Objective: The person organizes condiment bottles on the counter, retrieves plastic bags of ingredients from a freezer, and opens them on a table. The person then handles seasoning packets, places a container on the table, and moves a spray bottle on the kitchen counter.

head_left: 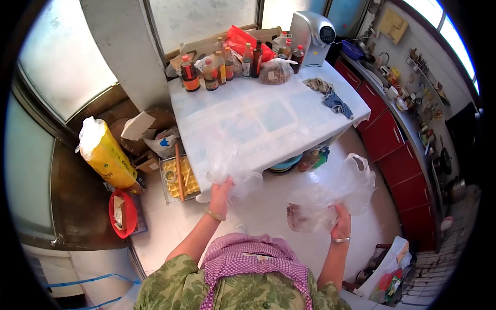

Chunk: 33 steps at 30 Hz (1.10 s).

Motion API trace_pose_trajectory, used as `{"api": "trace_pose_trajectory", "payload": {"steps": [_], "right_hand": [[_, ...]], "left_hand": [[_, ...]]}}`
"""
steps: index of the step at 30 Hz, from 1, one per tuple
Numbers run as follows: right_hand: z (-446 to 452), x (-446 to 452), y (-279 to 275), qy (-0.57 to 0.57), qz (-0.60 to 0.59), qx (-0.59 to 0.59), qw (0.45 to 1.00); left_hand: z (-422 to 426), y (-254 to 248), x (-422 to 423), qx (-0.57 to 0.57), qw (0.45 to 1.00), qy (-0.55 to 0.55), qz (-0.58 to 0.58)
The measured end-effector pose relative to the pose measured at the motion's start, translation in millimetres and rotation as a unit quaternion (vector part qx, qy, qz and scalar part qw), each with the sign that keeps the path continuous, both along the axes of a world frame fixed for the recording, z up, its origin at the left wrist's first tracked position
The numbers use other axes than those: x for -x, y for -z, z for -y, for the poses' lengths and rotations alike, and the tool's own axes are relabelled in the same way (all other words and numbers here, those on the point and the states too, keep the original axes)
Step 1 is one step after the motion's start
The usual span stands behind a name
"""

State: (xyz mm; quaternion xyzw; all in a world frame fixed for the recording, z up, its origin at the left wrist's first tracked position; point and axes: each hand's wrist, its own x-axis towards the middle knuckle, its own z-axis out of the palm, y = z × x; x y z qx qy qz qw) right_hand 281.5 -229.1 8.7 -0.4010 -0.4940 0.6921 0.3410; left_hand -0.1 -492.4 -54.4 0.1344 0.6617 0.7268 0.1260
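Note:
My left hand (221, 195) is closed on a clear, crumpled plastic bag (227, 157), held over the near edge of the white-covered table (248, 111). In my right hand (341, 221) is another thin, translucent plastic bag (336, 188), gathered in the fingers above the floor. Something brownish shows in the lower left part of that bag; its kind is not clear. The two bags hang apart from each other. A bracelet sits on each wrist.
Sauce bottles (211, 75), a filled plastic bag (276, 71) and a silver water dispenser (310, 41) line the table's back. Cloths (337, 103) lie at its right. Left stand a yellow sack (111, 155) and red basin (124, 213); right, red cabinets (382, 142).

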Motion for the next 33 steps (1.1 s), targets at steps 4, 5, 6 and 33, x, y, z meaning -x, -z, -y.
{"api": "trace_pose_trajectory", "payload": {"steps": [4,5,6,33], "right_hand": [[-37.6,42.3,18.4,-0.01,0.002,0.01,1.0],[-48.7,54.3,24.2,-0.012,-0.007,0.015,1.0],[-59.2,70.9,21.5,-0.016,-0.009,0.019,1.0],[-294.1,346.0,33.4,-0.108,-0.109,0.192,0.969]], "left_hand": [[-51.1,-4.5,64.0,-0.097,0.964,-0.003,0.249],[-67.0,-8.7,77.3,-0.112,0.965,-0.007,0.235],[-82.3,-16.7,88.1,-0.126,0.967,-0.011,0.22],[-319.9,35.9,281.0,0.139,0.96,0.236,0.052]]}}
